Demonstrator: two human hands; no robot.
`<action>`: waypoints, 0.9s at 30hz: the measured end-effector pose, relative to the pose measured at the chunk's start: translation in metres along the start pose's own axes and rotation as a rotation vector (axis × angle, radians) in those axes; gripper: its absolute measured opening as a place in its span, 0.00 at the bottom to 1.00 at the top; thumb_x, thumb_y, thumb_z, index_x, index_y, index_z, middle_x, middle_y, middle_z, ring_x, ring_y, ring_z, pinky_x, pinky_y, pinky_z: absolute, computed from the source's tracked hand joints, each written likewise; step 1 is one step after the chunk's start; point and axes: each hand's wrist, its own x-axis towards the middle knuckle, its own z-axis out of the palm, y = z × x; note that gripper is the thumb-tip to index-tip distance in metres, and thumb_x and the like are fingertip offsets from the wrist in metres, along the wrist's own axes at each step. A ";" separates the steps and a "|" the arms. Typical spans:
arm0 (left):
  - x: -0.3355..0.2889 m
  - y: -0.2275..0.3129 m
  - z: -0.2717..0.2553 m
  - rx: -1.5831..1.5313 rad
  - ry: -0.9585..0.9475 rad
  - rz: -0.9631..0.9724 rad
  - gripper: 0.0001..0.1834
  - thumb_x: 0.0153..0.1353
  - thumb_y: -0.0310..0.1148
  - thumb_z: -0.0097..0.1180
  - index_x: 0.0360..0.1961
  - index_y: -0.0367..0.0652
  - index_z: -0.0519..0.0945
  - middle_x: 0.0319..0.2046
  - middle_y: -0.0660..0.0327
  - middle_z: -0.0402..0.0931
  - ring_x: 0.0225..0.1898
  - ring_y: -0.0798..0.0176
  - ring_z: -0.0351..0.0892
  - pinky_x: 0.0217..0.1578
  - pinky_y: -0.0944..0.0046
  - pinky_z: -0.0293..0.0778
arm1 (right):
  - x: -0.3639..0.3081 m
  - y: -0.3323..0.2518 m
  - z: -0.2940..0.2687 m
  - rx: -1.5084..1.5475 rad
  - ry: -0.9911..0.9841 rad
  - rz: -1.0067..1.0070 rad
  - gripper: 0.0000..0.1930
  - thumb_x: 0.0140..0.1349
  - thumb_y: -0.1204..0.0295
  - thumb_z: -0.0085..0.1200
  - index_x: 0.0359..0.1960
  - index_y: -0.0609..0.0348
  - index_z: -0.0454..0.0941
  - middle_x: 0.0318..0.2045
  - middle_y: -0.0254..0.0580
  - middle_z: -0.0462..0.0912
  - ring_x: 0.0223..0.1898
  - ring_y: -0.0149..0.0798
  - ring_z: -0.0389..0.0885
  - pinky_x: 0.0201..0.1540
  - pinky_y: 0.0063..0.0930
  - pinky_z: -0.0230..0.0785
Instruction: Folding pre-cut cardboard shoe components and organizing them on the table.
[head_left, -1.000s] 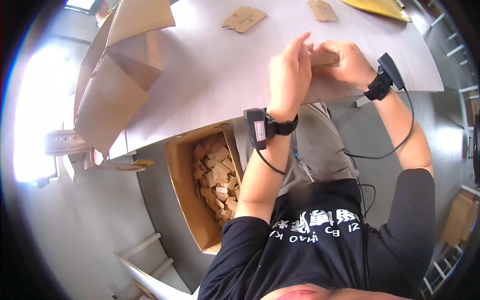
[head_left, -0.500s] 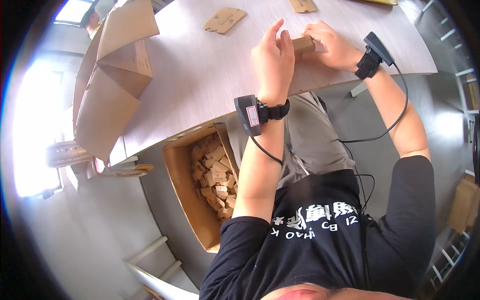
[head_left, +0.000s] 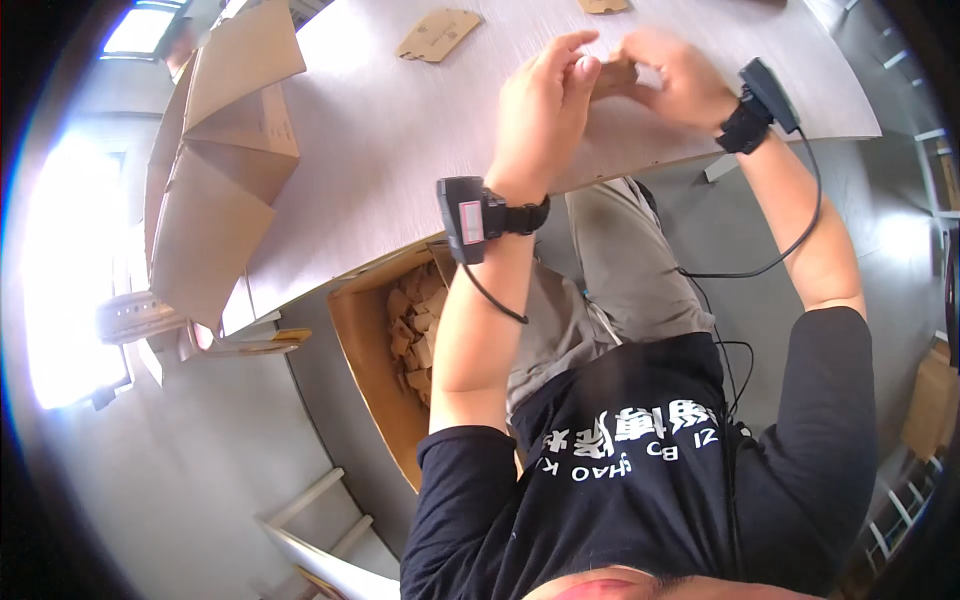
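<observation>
Both of my hands are over the near part of the pale table. My right hand [head_left: 682,85], smeared a little by motion, is closed on a small brown cardboard bundle [head_left: 617,76]; its fingers hide much of it. Facing it from the left is my left hand [head_left: 543,118], thumb and fingers apart. Its thumb is close to the bundle's left end; whether they touch I cannot tell. Farther back on the table lie a flat cardboard piece [head_left: 439,35] and a second piece [head_left: 603,5], cut off by the top edge.
At the table's left stands a large opened carton [head_left: 225,150] with its flaps out. Below the near table edge [head_left: 400,246], beside my left leg, a box [head_left: 372,375] holds many small cardboard pieces. A cable [head_left: 740,272] hangs from my right wrist device.
My left hand and forearm have shifted left. The cardboard bundle has moved slightly up and is more covered by my right hand's fingers.
</observation>
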 end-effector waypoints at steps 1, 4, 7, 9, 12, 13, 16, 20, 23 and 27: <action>0.002 -0.008 -0.005 0.003 0.000 -0.001 0.16 0.74 0.38 0.53 0.57 0.44 0.82 0.36 0.57 0.86 0.34 0.63 0.82 0.38 0.62 0.77 | 0.003 0.005 -0.008 -0.056 0.103 -0.046 0.15 0.53 0.72 0.70 0.42 0.59 0.81 0.42 0.45 0.84 0.48 0.51 0.81 0.50 0.40 0.74; 0.012 -0.035 -0.027 0.217 0.117 0.200 0.24 0.71 0.51 0.56 0.58 0.44 0.81 0.54 0.53 0.81 0.57 0.51 0.79 0.55 0.51 0.76 | 0.013 -0.007 -0.057 -0.364 0.262 -0.174 0.14 0.49 0.77 0.67 0.39 0.59 0.80 0.33 0.40 0.78 0.37 0.45 0.77 0.44 0.41 0.70; 0.030 -0.022 -0.050 0.372 -0.073 0.029 0.27 0.70 0.40 0.57 0.66 0.39 0.73 0.69 0.45 0.66 0.72 0.39 0.60 0.71 0.48 0.59 | 0.001 0.005 -0.084 -0.665 0.319 -0.191 0.11 0.43 0.75 0.69 0.28 0.57 0.79 0.29 0.41 0.79 0.36 0.49 0.77 0.41 0.46 0.69; 0.042 -0.031 -0.051 0.451 -0.091 0.029 0.27 0.70 0.41 0.58 0.66 0.39 0.73 0.70 0.45 0.66 0.73 0.39 0.60 0.72 0.47 0.59 | -0.034 0.042 -0.102 -0.852 0.096 -0.012 0.19 0.47 0.81 0.67 0.43 0.58 0.79 0.49 0.41 0.83 0.52 0.49 0.81 0.51 0.40 0.76; 0.056 -0.047 -0.052 0.543 -0.107 0.023 0.27 0.69 0.42 0.58 0.65 0.39 0.74 0.69 0.44 0.67 0.73 0.39 0.60 0.73 0.45 0.57 | -0.055 0.059 -0.077 -0.690 0.088 0.058 0.20 0.45 0.83 0.66 0.43 0.58 0.79 0.49 0.39 0.83 0.52 0.48 0.81 0.51 0.40 0.77; 0.062 -0.048 -0.051 0.611 -0.142 0.077 0.28 0.69 0.43 0.58 0.65 0.39 0.74 0.69 0.44 0.68 0.73 0.38 0.60 0.72 0.45 0.58 | -0.058 0.062 -0.074 -0.659 0.043 0.101 0.24 0.48 0.80 0.67 0.50 0.55 0.79 0.51 0.37 0.83 0.54 0.45 0.81 0.56 0.38 0.77; 0.082 -0.051 -0.032 0.597 -0.168 0.084 0.30 0.68 0.46 0.59 0.65 0.39 0.74 0.67 0.43 0.70 0.72 0.38 0.62 0.71 0.45 0.61 | -0.057 0.061 -0.071 -0.555 0.070 0.071 0.24 0.48 0.80 0.68 0.50 0.55 0.80 0.51 0.37 0.84 0.54 0.46 0.82 0.56 0.38 0.77; 0.101 -0.029 0.012 0.380 -0.163 0.049 0.29 0.65 0.47 0.60 0.64 0.44 0.76 0.64 0.47 0.74 0.68 0.42 0.68 0.67 0.40 0.65 | -0.050 0.062 -0.064 -0.513 0.056 0.023 0.22 0.50 0.77 0.68 0.50 0.56 0.81 0.53 0.38 0.84 0.55 0.47 0.81 0.57 0.38 0.76; 0.094 -0.050 0.050 0.580 0.015 0.327 0.25 0.63 0.45 0.60 0.60 0.49 0.79 0.60 0.52 0.77 0.65 0.45 0.72 0.63 0.38 0.67 | -0.045 0.056 -0.057 -0.465 0.053 -0.012 0.18 0.58 0.70 0.69 0.50 0.57 0.82 0.54 0.40 0.84 0.58 0.48 0.80 0.60 0.38 0.75; 0.095 -0.045 0.042 0.622 -0.191 0.206 0.21 0.62 0.45 0.59 0.54 0.50 0.84 0.58 0.54 0.78 0.64 0.46 0.73 0.61 0.42 0.69 | -0.044 0.054 -0.063 -0.458 0.061 0.005 0.19 0.59 0.68 0.68 0.52 0.57 0.82 0.54 0.41 0.84 0.60 0.49 0.79 0.62 0.39 0.74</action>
